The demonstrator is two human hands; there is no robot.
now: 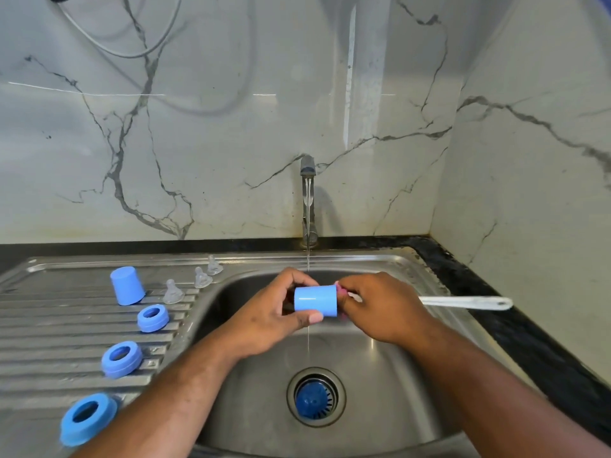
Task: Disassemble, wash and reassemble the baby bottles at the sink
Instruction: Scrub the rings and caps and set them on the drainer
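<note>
Now, at your far left, three blue rings lie in a diagonal row on the ribbed drainboard (49, 325): the near ring (88, 419), the middle ring (121, 359) and the far ring (153, 318). Behind them a spare blue cap (127, 285) stands mouth-down, and three clear teats (202, 278) stand in a line running toward the back rim.

Your left hand (274, 319) is curled round the held cap (315, 300), thumb beneath and fingers over the top, keeping it on its side above the basin (380, 391). The thin stream (308, 259) from the tap (308, 200) falls in line with it.

Your right hand (380, 309) grips the brush (466, 303) at the cap's right-hand mouth, where a little pink shows. Its white handle pokes out rightward toward the black counter (529, 342). Below your hands a blue strainer (314, 399) sits in the drain.
</note>
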